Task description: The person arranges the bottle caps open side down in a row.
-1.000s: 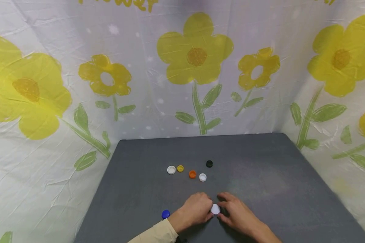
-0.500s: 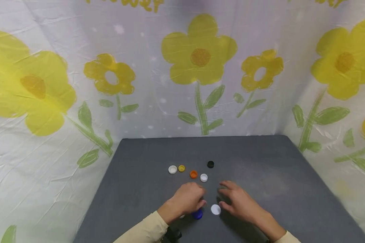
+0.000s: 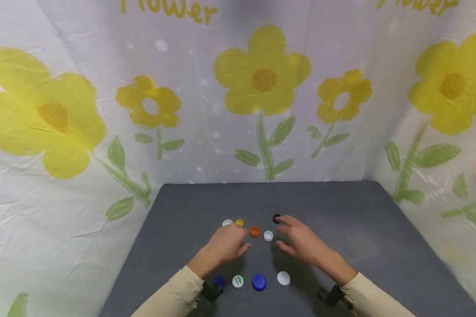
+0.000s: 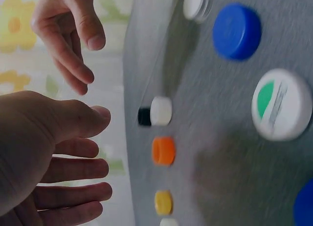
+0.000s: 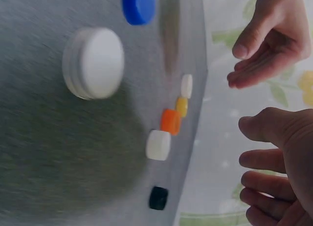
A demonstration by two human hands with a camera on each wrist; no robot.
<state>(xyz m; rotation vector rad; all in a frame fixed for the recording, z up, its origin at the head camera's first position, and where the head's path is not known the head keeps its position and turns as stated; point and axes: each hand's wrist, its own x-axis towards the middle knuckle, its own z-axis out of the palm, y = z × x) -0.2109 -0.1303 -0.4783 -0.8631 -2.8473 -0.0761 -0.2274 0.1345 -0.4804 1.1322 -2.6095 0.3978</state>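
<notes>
My left hand (image 3: pixel 225 245) hovers above the table with nothing in it, its fingers loosely extended in the left wrist view. It overlaps the back row of bottle caps near an orange cap (image 3: pixel 254 231). My right hand (image 3: pixel 304 241) is also raised and holds nothing; its fingertips overlap a black cap (image 3: pixel 277 218) in the head view. Closer to me lies a front row: a dark blue cap (image 3: pixel 219 281) partly behind the left wrist, a white cap with a green print (image 4: pixel 282 104), a larger blue cap (image 3: pixel 259 282) and a plain white cap (image 3: pixel 283 278).
Between the hands stands a small white cap (image 3: pixel 268 236), open side up. A yellow cap (image 3: pixel 239 222) and another white cap (image 3: pixel 227 223) sit at the back left. The grey table (image 3: pixel 361 229) meets a flower-printed cloth (image 3: pixel 206 145) behind.
Both hands have come away from the plain white cap, which stays on the table, and have moved forward and up. The front row of caps is now uncovered.
</notes>
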